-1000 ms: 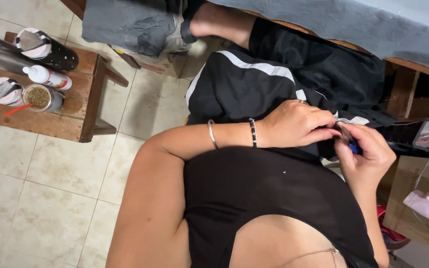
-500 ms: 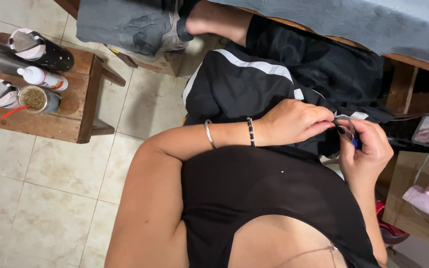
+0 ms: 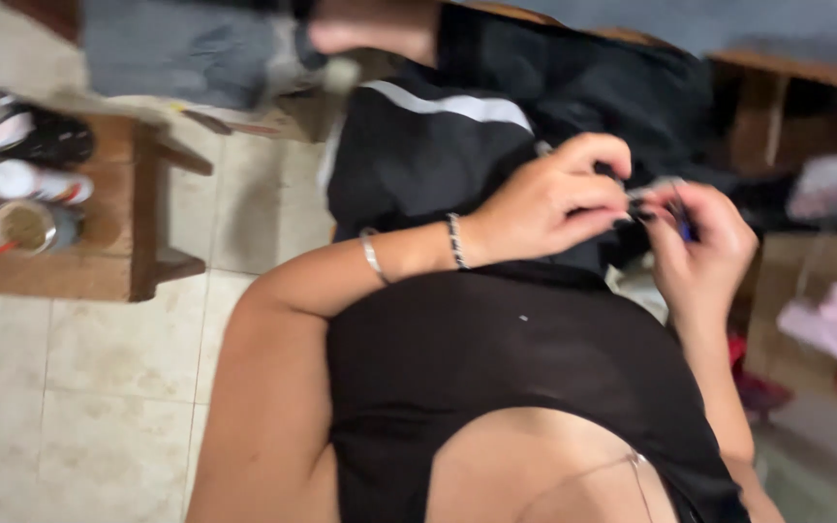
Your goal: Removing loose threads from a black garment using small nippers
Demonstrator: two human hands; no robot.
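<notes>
Pinching a small blurred object (image 3: 666, 194) between fingers (image 3: 593, 199) of both hands.

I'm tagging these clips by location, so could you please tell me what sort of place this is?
Probably a room in a home, used for handwork. There is a tiled floor, a low wooden stool crowded with small containers, and a wooden bench. Both hands, left and right, work a small item over black fabric.
</notes>
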